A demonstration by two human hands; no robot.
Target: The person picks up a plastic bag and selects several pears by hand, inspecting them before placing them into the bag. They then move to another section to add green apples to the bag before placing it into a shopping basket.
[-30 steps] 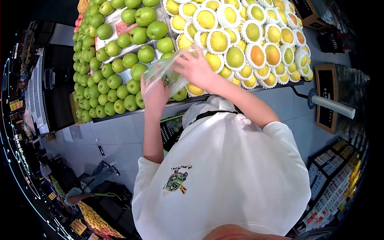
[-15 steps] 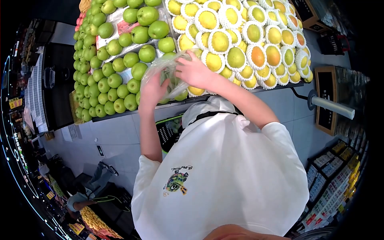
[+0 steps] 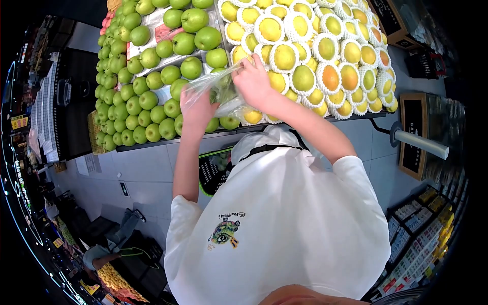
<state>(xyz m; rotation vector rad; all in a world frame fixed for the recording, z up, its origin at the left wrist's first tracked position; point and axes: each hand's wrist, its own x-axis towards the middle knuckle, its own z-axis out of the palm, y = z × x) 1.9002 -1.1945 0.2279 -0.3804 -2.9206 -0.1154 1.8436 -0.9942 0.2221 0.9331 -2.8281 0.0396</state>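
Observation:
Stretched between my hands is a clear plastic bag [image 3: 221, 81], with greenish shapes showing through it. My left hand [image 3: 199, 108] grips the bag's left side, its fingers partly covered by the film. Fingers bent, my right hand [image 3: 252, 83] pinches the bag's upper right edge. Beneath and left of the bag lie green apples [image 3: 147, 100] in a large pile. Yellow-orange fruits in white foam nets [image 3: 303, 79] fill the right side of the display, close beside my right hand.
A dark front rail [image 3: 152, 145] edges the fruit stand. Below it is a black shopping basket with a green rim [image 3: 202, 189]. A pale roll on a holder [image 3: 422, 144] sticks out at right. Another person [image 3: 99, 254] is at lower left, near more produce. Packaged goods [image 3: 417, 234] fill shelves at lower right.
My right hand has closed on the bag's edge and shifted slightly right. The bag is drawn tauter between the two hands. My left hand stays on its side of the bag.

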